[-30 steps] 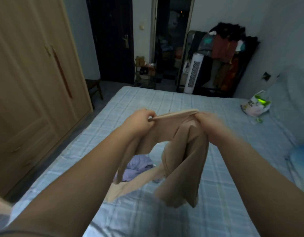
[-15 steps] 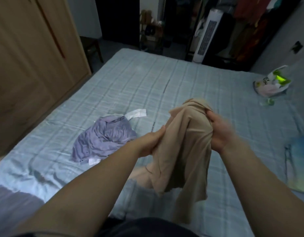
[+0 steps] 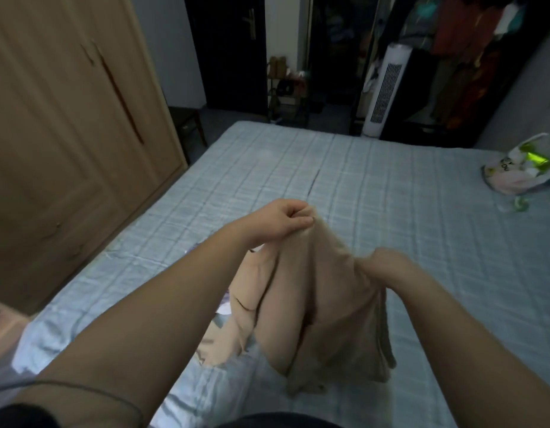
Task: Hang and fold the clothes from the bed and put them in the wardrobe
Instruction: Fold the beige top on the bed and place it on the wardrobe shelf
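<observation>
What I hold: a beige soft-fabric garment [image 3: 323, 291], bunched and hanging in loose folds in the air between my two hands, above the near part of the light-blue checked bed [image 3: 375, 186]. Its lower hem dangles close to the bed, and I cannot tell whether it touches.
Left: my left hand [image 3: 283, 222] is the higher one, fingers curled, with thumb and fingertips pinching the garment's top edge.
Right: my right hand [image 3: 388, 267] sits lower and to the right, closed into the fabric where it gathers to a point. It is blurred, so I cannot make out the single fingers.
Beneath: a pale cream cloth [image 3: 218, 347] lies crumpled on the bed, partly hidden behind my left forearm and the hanging garment.
Surface: the bed fills the middle of the view, its checked cover lying mostly flat.
To my left: a light brown wooden wardrobe [image 3: 66, 134] stands beside the bed with its doors closed.
Far right: a white plastic bag with bright green print [image 3: 521, 171] rests on the bed, well apart from my hands.
Far end: a white tower fan [image 3: 385, 91] stands past the foot of the bed, beside a dark rack of hanging clothes [image 3: 471, 50]. A dark door [image 3: 233, 47] is further left.
</observation>
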